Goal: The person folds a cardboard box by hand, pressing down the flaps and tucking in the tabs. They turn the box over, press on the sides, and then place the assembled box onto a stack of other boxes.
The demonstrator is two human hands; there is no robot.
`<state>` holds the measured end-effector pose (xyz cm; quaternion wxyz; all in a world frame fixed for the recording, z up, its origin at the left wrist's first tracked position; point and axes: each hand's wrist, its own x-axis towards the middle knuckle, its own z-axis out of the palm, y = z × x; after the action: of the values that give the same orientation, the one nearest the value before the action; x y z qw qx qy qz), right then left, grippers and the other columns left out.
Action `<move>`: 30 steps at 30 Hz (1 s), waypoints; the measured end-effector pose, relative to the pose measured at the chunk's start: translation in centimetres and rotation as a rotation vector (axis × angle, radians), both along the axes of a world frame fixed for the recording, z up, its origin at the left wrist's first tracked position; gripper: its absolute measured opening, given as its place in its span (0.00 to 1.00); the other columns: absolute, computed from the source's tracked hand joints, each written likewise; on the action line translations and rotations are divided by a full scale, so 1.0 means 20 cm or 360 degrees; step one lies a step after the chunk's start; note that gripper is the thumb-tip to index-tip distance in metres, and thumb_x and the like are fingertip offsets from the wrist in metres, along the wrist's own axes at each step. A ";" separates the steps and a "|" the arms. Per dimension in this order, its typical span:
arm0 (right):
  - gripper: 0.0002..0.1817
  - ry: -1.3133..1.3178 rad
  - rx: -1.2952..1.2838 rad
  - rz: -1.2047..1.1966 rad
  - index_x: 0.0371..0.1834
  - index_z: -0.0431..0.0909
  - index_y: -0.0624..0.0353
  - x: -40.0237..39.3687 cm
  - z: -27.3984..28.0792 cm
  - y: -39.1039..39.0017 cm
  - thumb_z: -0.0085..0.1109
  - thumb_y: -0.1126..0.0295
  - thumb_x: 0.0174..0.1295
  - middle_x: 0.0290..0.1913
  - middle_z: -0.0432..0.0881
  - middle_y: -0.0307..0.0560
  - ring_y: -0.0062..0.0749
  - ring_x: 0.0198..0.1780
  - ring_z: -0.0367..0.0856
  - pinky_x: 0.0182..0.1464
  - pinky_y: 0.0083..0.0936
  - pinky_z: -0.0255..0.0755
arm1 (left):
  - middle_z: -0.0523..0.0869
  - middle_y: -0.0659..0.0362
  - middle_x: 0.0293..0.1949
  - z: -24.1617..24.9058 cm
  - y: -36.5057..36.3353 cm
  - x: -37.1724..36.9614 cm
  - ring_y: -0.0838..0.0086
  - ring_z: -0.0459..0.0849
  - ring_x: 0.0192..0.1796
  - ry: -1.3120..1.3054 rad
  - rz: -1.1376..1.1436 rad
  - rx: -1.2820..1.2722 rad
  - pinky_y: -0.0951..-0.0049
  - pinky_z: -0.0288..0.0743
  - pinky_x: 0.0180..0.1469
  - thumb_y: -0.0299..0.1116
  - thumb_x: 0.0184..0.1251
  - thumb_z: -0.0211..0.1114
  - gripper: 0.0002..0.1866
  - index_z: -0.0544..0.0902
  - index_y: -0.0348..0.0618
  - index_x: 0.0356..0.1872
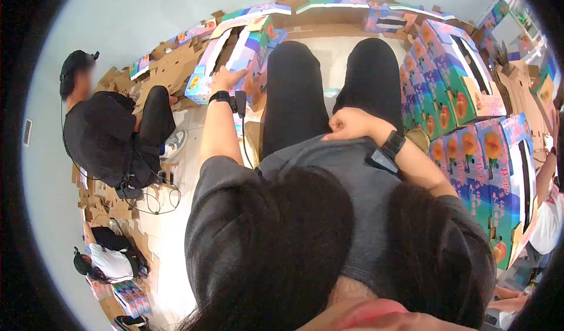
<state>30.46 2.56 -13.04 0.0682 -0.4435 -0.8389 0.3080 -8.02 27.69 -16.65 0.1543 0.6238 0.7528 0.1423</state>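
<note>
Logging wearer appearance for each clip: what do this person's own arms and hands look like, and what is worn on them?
Both arms are bare below short dark grey T-shirt sleeves. The left hand has a black band on its wrist, with a small black device and a thin dark cable hanging beside it. The right hand has a similar black wristband, with a dark flat tag below it. No gloves.

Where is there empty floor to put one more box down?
Bare floor lies beside the left arm, bordered by cardboard scraps and the seated person in black. The right side is crowded with stacked colorful boxes. The left hand rests on a colorful box ahead.
</note>
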 end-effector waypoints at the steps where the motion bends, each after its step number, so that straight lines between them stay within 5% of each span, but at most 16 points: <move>1: 0.33 0.0011 0.0006 0.0005 0.17 0.73 0.58 0.00 -0.01 0.00 0.68 0.37 0.58 0.17 0.73 0.48 0.45 0.23 0.74 0.29 0.41 0.66 | 0.71 0.34 0.73 0.00 -0.02 0.02 0.45 0.66 0.79 0.0022 0.0010 0.0053 0.49 0.58 0.79 0.74 0.36 0.79 0.71 0.65 0.29 0.76; 6: 0.32 0.0081 0.0000 0.0023 0.17 0.74 0.58 0.00 0.00 0.01 0.70 0.39 0.58 0.17 0.73 0.46 0.41 0.22 0.74 0.28 0.38 0.66 | 0.74 0.40 0.73 0.05 -0.16 0.12 0.50 0.67 0.78 0.0401 -0.0024 0.0131 0.31 0.46 0.79 0.72 0.35 0.80 0.69 0.65 0.41 0.78; 7: 0.32 0.0089 -0.0022 0.0022 0.17 0.74 0.58 0.00 0.01 0.01 0.71 0.40 0.58 0.17 0.73 0.46 0.40 0.22 0.74 0.28 0.38 0.66 | 0.75 0.43 0.73 0.10 -0.17 0.16 0.52 0.67 0.79 0.0395 0.0049 -0.0035 0.23 0.37 0.77 0.69 0.33 0.81 0.68 0.63 0.47 0.80; 11: 0.31 0.0170 -0.0087 -0.0021 0.17 0.75 0.58 -0.01 -0.01 0.00 0.72 0.41 0.57 0.17 0.75 0.44 0.36 0.22 0.75 0.28 0.36 0.66 | 0.83 0.39 0.60 -0.04 -0.12 0.18 0.47 0.78 0.68 0.0017 0.0115 0.0658 0.39 0.55 0.74 0.75 0.37 0.75 0.60 0.71 0.44 0.70; 17: 0.30 0.0150 -0.0074 -0.0014 0.18 0.76 0.57 -0.01 0.03 0.00 0.72 0.41 0.59 0.16 0.73 0.44 0.34 0.20 0.72 0.26 0.34 0.65 | 0.84 0.47 0.49 0.06 -0.36 0.27 0.45 0.76 0.65 -0.0448 0.0159 0.1047 0.46 0.58 0.71 0.57 0.35 0.86 0.46 0.74 0.44 0.55; 25: 0.23 0.0428 -0.0429 -0.0202 0.21 0.79 0.57 0.08 0.26 -0.04 0.76 0.52 0.64 0.18 0.74 0.32 0.15 0.24 0.67 0.27 0.22 0.61 | 0.78 0.49 0.57 0.57 -1.02 0.32 0.50 0.71 0.70 -0.0516 -0.0501 0.1806 0.51 0.62 0.72 0.44 0.38 0.90 0.37 0.74 0.46 0.45; 29: 0.17 0.0657 -0.0198 -0.0330 0.28 0.81 0.57 0.37 0.40 -0.06 0.75 0.58 0.66 0.22 0.74 0.27 0.11 0.26 0.67 0.27 0.18 0.59 | 0.76 0.48 0.62 0.78 -1.22 0.26 0.51 0.68 0.76 -0.0817 -0.0941 0.1757 0.52 0.57 0.75 0.34 0.42 0.87 0.33 0.69 0.47 0.41; 30: 0.14 0.0569 -0.0105 -0.0458 0.29 0.82 0.57 0.43 0.50 -0.11 0.75 0.62 0.66 0.22 0.73 0.27 0.10 0.26 0.66 0.26 0.18 0.58 | 0.77 0.47 0.63 0.80 -1.25 0.26 0.48 0.68 0.75 -0.0712 -0.0910 0.1788 0.46 0.47 0.78 0.39 0.40 0.88 0.33 0.71 0.47 0.40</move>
<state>39.03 0.26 -2.97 0.2443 -0.4989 -0.7311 0.3960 -2.79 2.72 -0.56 -0.0098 0.7398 0.3193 0.5922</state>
